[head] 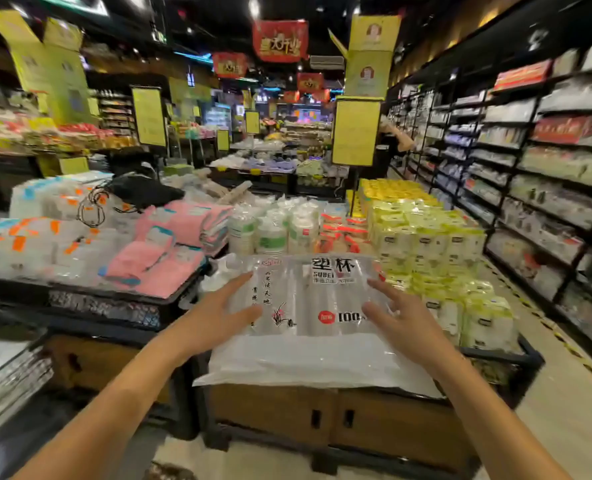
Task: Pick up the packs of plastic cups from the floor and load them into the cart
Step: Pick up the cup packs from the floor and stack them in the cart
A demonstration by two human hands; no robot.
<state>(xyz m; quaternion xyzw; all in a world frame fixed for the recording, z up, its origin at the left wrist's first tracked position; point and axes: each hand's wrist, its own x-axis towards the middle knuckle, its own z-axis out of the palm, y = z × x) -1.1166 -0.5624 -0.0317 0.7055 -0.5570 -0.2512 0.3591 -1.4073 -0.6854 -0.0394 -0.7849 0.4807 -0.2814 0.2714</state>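
Observation:
A clear pack of plastic cups (313, 292) with black and red print lies flat on top of other clear packs (315, 362) on a wooden display stand (322, 420). My left hand (223, 308) rests flat on the pack's left side, fingers spread. My right hand (396, 318) lies on its right side, fingers apart. Neither hand is closed around the pack. No cart and no packs on the floor are in view.
Behind the pack stand white cup stacks (273, 230) and yellow-green tissue packs (436, 251). A black bin (90, 306) on the left holds pink cloths (170, 251). Dark shelving (529, 174) lines the right aisle. Light floor (571, 420) runs beside the stand.

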